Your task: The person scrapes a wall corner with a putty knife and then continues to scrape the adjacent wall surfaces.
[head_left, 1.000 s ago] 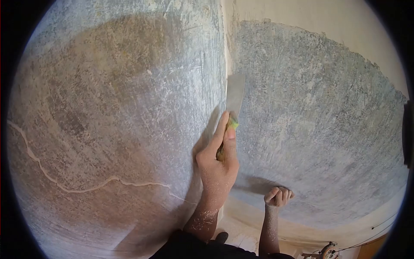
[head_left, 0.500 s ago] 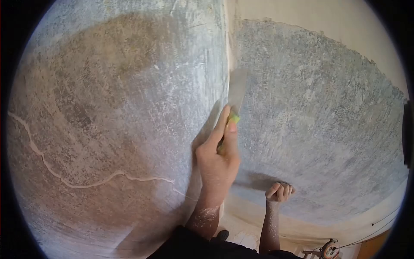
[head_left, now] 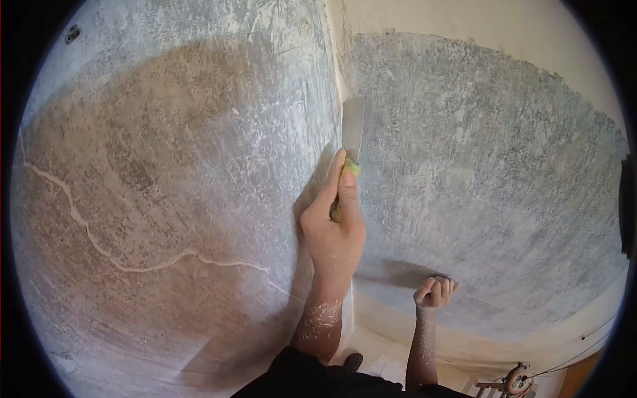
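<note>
A putty knife (head_left: 353,126) with a wide metal blade and a yellow-green handle is in my left hand (head_left: 335,232). My fingers wrap its handle, the index finger stretched up towards the blade. The blade points up along the inside corner (head_left: 341,83), lying over the edge of the right wall (head_left: 458,166). Lower down on the right, my right hand (head_left: 436,292) is closed in a fist close to that wall, nothing showing in it. Pale dust and flakes cover both forearms.
The left wall (head_left: 186,166) is mottled grey-brown, with a pale filled crack (head_left: 156,267) winding across it. Cream paint (head_left: 478,20) borders the grey patch above. At the bottom right stands a round device (head_left: 517,383) beside cables. A dark object (head_left: 626,205) edges the far right.
The putty knife has turned more upright and its blade now sits nearer the corner, sharper in view. The camera view has shifted slightly. My right hand remains a fist.
</note>
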Demonstrator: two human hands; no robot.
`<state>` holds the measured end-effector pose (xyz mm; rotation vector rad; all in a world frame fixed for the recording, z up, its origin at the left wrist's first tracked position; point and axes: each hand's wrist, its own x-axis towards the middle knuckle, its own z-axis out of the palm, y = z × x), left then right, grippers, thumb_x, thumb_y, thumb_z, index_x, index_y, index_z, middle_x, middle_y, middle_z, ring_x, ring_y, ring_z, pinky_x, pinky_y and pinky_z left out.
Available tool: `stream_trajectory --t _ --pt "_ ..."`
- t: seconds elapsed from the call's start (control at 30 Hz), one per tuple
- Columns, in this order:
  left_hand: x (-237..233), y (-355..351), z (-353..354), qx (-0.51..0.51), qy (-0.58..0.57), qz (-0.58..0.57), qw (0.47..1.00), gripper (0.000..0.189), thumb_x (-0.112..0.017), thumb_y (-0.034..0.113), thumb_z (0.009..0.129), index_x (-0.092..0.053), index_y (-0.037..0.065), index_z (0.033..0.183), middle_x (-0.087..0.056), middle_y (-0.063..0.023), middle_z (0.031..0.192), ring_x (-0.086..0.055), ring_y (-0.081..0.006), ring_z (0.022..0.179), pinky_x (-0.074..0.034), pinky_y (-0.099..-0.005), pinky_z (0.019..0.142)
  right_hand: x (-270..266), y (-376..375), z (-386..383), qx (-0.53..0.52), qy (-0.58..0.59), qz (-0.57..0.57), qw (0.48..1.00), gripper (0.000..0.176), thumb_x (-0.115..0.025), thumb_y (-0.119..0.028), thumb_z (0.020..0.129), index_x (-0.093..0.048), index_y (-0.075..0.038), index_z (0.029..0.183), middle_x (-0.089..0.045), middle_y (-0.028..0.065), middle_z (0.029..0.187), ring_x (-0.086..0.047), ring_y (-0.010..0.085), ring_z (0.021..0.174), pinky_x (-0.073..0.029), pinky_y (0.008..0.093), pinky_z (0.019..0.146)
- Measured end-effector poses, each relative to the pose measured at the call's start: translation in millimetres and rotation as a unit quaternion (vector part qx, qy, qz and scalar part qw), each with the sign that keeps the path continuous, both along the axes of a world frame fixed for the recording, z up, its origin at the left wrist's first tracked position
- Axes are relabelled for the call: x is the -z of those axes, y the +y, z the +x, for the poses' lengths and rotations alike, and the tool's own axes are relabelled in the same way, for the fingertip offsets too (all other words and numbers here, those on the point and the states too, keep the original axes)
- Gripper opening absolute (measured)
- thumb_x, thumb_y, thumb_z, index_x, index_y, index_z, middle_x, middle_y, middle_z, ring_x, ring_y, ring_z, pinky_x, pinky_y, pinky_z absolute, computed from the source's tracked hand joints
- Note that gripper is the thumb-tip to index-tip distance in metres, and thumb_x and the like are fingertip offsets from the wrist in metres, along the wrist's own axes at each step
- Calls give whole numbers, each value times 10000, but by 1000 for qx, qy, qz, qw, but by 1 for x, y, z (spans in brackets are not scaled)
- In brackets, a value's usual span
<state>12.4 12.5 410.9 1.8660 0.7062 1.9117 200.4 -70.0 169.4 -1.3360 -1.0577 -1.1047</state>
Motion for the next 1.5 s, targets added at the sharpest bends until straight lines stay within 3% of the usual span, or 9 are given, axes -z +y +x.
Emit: stream_trajectory --t 0.1,0.2,0.3,0.5,0.6,0.73,0.93,1.33,1.5 --pt "25 4 12 -19 -21 48 998 330 -568 93 981 -596 -45 1279 -718 -174 990 -671 -159 840 -526 -293 697 -7 -1 0 -5 14 0 1000 245 -527 -69 873 -442 -81 644 -463 43 627 -421 232 561 -326 370 626" --pt "88 -7 6 -29 21 -21 999 334 -571 102 981 -595 -52 1277 -713 -177 975 -653 -150 810 -517 -281 703 -3 -8 5 -23 8 -32 999 238 -543 -63 866 -453 -79 646 -468 46 635 -425 232 561 -322 372 617" --pt "110 -4 -6 -1 28 -24 999 337 -573 99 977 -594 -61 1273 -706 -176 957 -633 -142 777 -507 -274 698 -7 -12 5 -46 20 -48 998 223 -558 -53 850 -466 -79 649 -476 49 645 -432 234 568 -319 374 616" --pt "89 -11 -4 12 43 38 998 350 -587 75 955 -586 -82 1268 -701 -177 933 -648 -178 766 -512 -292 683 -5 -12 4 -32 20 -69 997 202 -570 -57 844 -490 -85 660 -470 47 647 -433 233 577 -318 377 624" --pt "77 0 -9 9 33 6 999 354 -597 54 943 -584 -86 1268 -704 -189 956 -668 -197 799 -528 -302 714 -6 -15 3 -24 31 -89 995 263 -545 -70 884 -461 -75 636 -489 58 645 -464 240 596 -330 374 651" --pt "56 9 6 -58 -21 51 997 306 -572 82 968 -619 -66 1233 -688 -205 1108 -683 -233 932 -529 -308 773 -6 -12 4 -21 21 -79 996 240 -554 -67 865 -472 -78 639 -485 54 642 -454 238 585 -327 374 639" --pt "9 -1 6 -29 -38 -42 998 298 -616 146 962 -660 -45 1187 -705 -206 1085 -689 -221 956 -529 -308 811 -1 -9 6 -9 9 -61 998 228 -561 -61 839 -468 -95 634 -463 45 633 -434 229 573 -314 369 619" --pt "10 3 6 -41 -20 5 999 322 -609 182 974 -652 -40 1202 -701 -203 1098 -675 -217 997 -529 -320 858 -3 -7 2 -20 12 -37 999 232 -551 -50 853 -452 -96 647 -441 42 631 -405 225 560 -308 361 625" --pt "-9 -1 9 -25 -33 -39 998 327 -585 179 985 -638 -39 1224 -683 -213 1144 -659 -240 1061 -521 -329 879 -3 -10 6 -37 13 -46 998 240 -556 -43 845 -454 -93 633 -437 42 626 -404 221 555 -308 362 623"
